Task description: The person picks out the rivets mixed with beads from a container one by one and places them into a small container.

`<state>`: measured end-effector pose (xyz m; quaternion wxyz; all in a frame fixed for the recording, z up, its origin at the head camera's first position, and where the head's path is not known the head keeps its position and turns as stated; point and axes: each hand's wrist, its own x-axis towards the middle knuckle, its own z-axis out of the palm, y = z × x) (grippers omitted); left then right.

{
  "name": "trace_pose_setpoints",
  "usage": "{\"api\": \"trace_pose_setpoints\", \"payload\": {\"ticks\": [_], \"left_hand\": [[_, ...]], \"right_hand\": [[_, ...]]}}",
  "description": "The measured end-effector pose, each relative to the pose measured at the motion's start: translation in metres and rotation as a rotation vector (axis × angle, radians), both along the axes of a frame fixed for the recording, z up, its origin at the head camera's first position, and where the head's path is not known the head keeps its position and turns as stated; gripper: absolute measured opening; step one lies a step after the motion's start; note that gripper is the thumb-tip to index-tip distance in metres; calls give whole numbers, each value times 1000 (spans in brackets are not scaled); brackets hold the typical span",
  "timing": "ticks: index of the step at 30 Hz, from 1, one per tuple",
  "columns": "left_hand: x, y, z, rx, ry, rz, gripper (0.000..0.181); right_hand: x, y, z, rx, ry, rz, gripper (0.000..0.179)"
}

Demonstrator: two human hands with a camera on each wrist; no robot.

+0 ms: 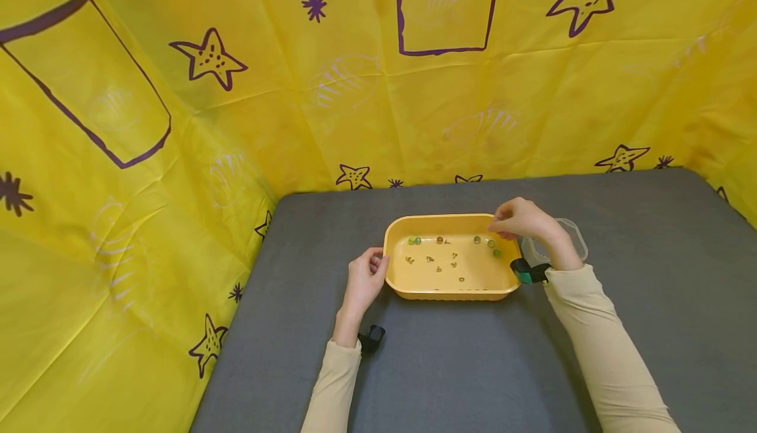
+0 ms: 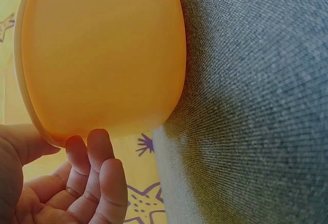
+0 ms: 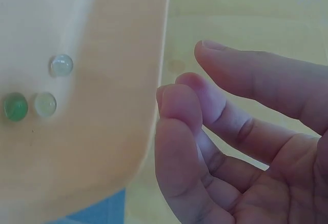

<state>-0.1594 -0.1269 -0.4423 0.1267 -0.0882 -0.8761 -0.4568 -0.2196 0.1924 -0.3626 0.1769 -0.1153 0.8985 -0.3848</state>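
Observation:
A yellow plastic tub [image 1: 452,295] sits on the grey table. Glass marbles [image 1: 491,243], mostly green, lie toward its far side, with one brownish marble [image 1: 439,240] among them. Small brass-coloured metal bits [image 1: 430,259] are scattered over the tub's floor. My left hand [image 1: 365,280] holds the tub's left end, thumb at the rim and fingertips against the outer wall. Over the far right corner hovers my right hand [image 1: 520,218], its fingers loosely bent. In the right wrist view, its thumb [image 3: 246,70] stands apart from the fingers and nothing shows between them.
A clear plastic container [image 1: 576,236] stands just right of the tub, partly hidden by my right wrist. Yellow cloth [image 1: 414,111] with purple drawings hangs behind and at the sides of the grey table [image 1: 449,367]. Each wrist wears a black camera band.

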Motion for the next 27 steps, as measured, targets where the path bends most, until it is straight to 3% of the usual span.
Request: {"api": "trace_pose_setpoints", "payload": {"ticks": [27], "left_hand": [[0, -1, -2, 14, 7, -2, 19]], "right_hand": [[-13, -31, -16, 29, -40, 57, 17]]}}
